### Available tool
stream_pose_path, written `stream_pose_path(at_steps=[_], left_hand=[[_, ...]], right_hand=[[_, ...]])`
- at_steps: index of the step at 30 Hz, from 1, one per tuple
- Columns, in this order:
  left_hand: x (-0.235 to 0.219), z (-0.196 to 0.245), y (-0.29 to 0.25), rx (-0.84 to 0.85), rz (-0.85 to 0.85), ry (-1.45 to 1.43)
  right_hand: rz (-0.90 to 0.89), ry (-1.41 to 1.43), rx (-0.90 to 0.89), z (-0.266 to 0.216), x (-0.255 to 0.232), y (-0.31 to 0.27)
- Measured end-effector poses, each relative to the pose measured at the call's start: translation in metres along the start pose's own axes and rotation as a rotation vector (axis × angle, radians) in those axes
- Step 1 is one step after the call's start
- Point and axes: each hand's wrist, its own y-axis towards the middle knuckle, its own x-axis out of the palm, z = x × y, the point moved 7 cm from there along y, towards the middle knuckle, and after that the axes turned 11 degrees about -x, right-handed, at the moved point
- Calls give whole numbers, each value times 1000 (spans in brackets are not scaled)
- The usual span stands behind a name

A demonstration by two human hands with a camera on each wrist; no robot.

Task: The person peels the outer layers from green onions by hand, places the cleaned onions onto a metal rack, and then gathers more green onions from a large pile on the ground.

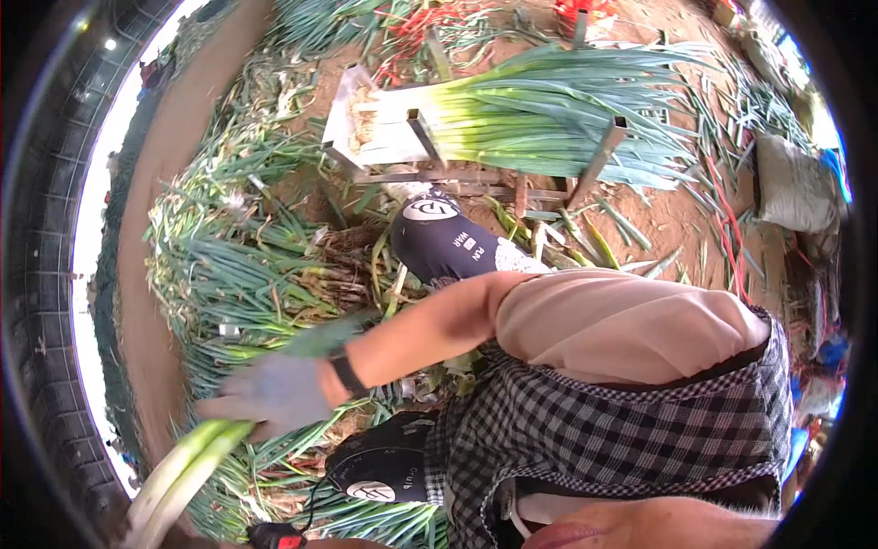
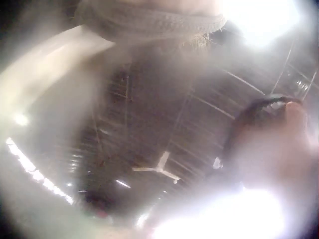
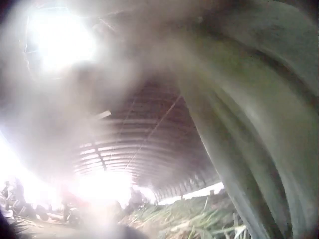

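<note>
In the head view, my right hand (image 1: 274, 393), in a grey-blue glove, grips long green onions (image 1: 183, 476) where white stalks turn green; hand and leaves are motion-blurred. Their white ends run down to the lower left edge. Green leaves (image 3: 249, 114) fill the right of the right wrist view. A pale stalk (image 2: 55, 59) runs up to my left hand (image 2: 154, 20), blurred along the top of the left wrist view, with fine roots (image 2: 199, 42) beside it. The left hand appears to hold the root end; its fingers are mostly hidden. A black-and-red wrist device (image 1: 274, 537) shows at the bottom edge.
A metal rack (image 1: 425, 137) with upright posts cradles a large bundle of green onions (image 1: 530, 110), roots against a plate. Loose green onions (image 1: 247, 284) heap before my knees. Red twine (image 1: 727, 224) and a pale sack (image 1: 796, 183) lie to one side.
</note>
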Motion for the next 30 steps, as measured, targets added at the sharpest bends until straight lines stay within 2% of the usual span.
stream_pose_path(at_steps=[2,4,8,9,10,11,12,15,16,17,18,20,22,23,25,26,28,29,30], left_hand=[[12,18,4,1,-45,-123],[30,34,8,-14,-119,-262],[80,43,11,-151,-333,-542],[94,39,10,-206,-390,-601],[106,33,8,-258,-431,-652],[119,21,4,-316,-464,-690],[132,2,-2,-383,-508,-715],[170,-47,-25,-633,-602,-800],[173,-78,-32,-646,-591,-802],[174,-108,-41,-699,-659,-851],[175,-129,-49,-753,-727,-900],[169,-157,-56,-828,-663,-833],[162,-184,-61,-905,-581,-753],[157,-189,-59,-776,-641,-639],[117,-175,-57,-655,-637,-548],[98,-169,-58,-596,-630,-501],[82,-138,-59,-772,-499,-770],[67,-138,-62,-783,-465,-757],[57,-136,-63,-738,-539,-829]], right_hand=[[66,-257,-211,-21,-46,38],[122,-427,-318,-34,-90,79],[-119,-904,-483,-45,-185,126],[-132,-981,-446,-43,-215,127],[-152,-926,-320,-38,-245,124],[-139,-977,-482,-16,-269,119],[-367,-1178,-256,-10,-287,112],[-782,-1367,164,16,-369,39],[-841,-1241,487,30,-390,12],[-903,-1258,511,81,-418,-40],[-1035,-1329,786,88,-435,-75],[-1129,-1251,900,129,-464,-155],[-1168,-1118,761,160,-465,-205],[-1191,-1081,729,174,-466,-217],[-1221,-1020,1004,207,-452,-239],[-1266,-1081,952,167,-426,-190],[-1237,-1089,1091,200,-421,-190],[-1211,-1062,973,229,-435,-232],[-1185,-1040,860,254,-446,-267]])
